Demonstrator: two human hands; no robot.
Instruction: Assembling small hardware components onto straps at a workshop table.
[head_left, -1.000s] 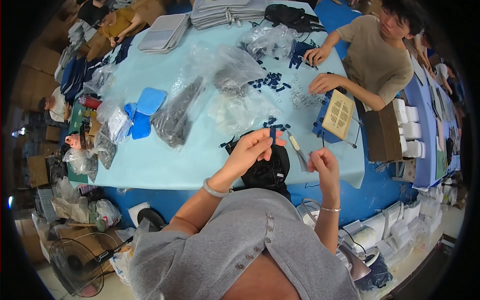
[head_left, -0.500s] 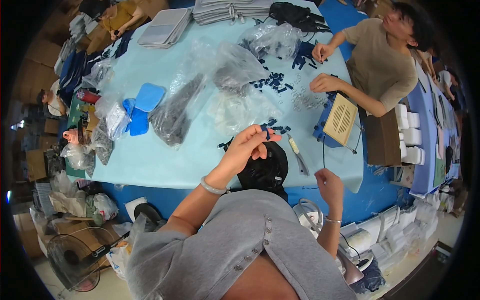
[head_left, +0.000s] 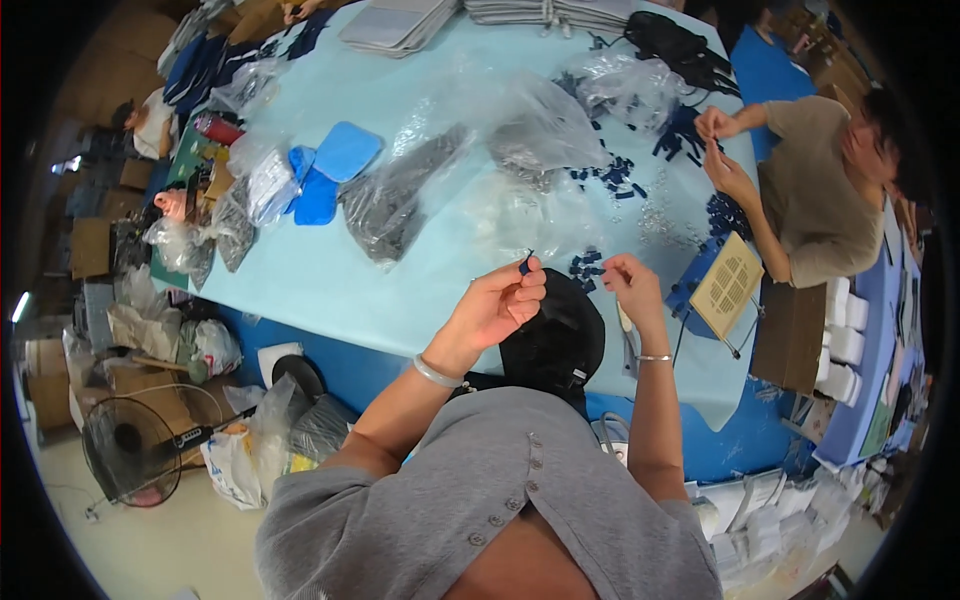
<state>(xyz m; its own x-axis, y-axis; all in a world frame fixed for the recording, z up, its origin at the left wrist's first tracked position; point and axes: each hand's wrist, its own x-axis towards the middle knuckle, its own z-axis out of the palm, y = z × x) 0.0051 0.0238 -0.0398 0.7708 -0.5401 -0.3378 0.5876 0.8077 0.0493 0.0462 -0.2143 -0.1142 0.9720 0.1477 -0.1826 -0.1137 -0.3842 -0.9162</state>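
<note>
My right hand (head_left: 633, 290), brought forward since 0.5 s ago, curls at the far right of the black bag (head_left: 556, 338) near loose dark-blue pieces (head_left: 584, 268), contents indiscernible, while my left hand (head_left: 497, 308) pinches 1 navy strip (head_left: 525, 266), partly finger-hidden, just past the bag's far-left edge.

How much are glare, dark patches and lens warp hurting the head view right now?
Head view: fisheye bends the edges of the table, and the picture's corners go black; glare whitens parts of the clear plastic bags; the black fabric item shows little detail; the navy piece in the left hand shows too small for detail.
</note>
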